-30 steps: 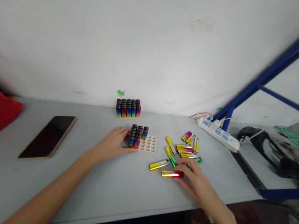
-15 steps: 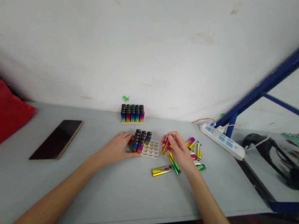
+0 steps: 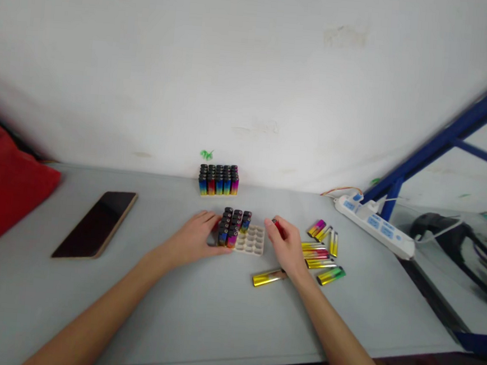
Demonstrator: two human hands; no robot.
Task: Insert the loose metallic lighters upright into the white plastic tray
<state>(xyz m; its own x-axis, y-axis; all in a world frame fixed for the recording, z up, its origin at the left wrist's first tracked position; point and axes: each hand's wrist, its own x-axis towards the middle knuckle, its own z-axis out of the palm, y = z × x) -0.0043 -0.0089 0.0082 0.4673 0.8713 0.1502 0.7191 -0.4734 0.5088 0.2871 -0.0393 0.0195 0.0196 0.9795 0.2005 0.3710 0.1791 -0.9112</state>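
My left hand (image 3: pixel 195 238) curves round the left end of a pale tray with round holes (image 3: pixel 250 245), thumb along the front and fingers behind, gripping it. Upright lighters (image 3: pixel 231 238) with black tops fill the tray's left part; its right part shows bare holes. Just right of the tray, my right hand (image 3: pixel 285 242) is closed on a red lighter (image 3: pixel 279 228), mostly hidden by the fingers. Under the right wrist lies a yellow and brown lighter (image 3: pixel 267 277). Several loose shiny lighters (image 3: pixel 320 255) are scattered to the right of that hand.
Against the wall stands a second block of upright lighters (image 3: pixel 219 181). A dark phone (image 3: pixel 97 224) lies to the left, near a red cloth item (image 3: pixel 7 186). On the right are a white power strip (image 3: pixel 375 226), a blue metal frame (image 3: pixel 432 147) and a black strap-like object (image 3: pixel 453 249).
My right hand has turned, so the red lighter is now mostly covered by fingers. The green and yellow lighter beneath that hand no longer shows. My left hand stays at the tray.
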